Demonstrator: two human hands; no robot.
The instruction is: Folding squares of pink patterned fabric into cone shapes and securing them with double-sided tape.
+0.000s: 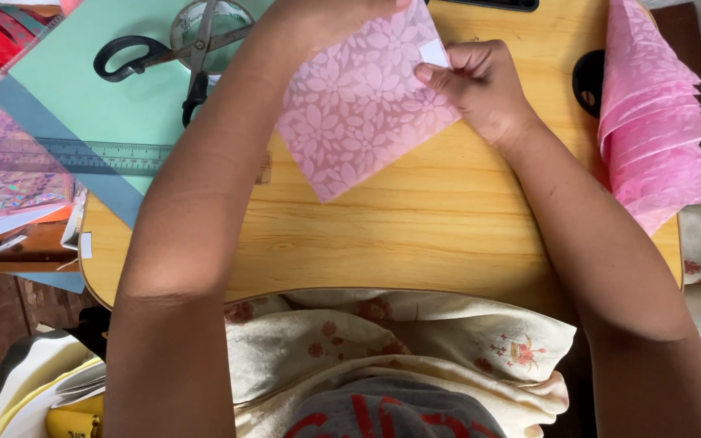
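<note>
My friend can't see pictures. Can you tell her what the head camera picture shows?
Two bare hands hold a pink flower-patterned paper square over a wooden lap table; the right hand pinches a small white tab at its edge, the left hand grips the top. Black-handled scissors and a ruler lie on green paper at left, and folded pink sheets are stacked at right.
</note>
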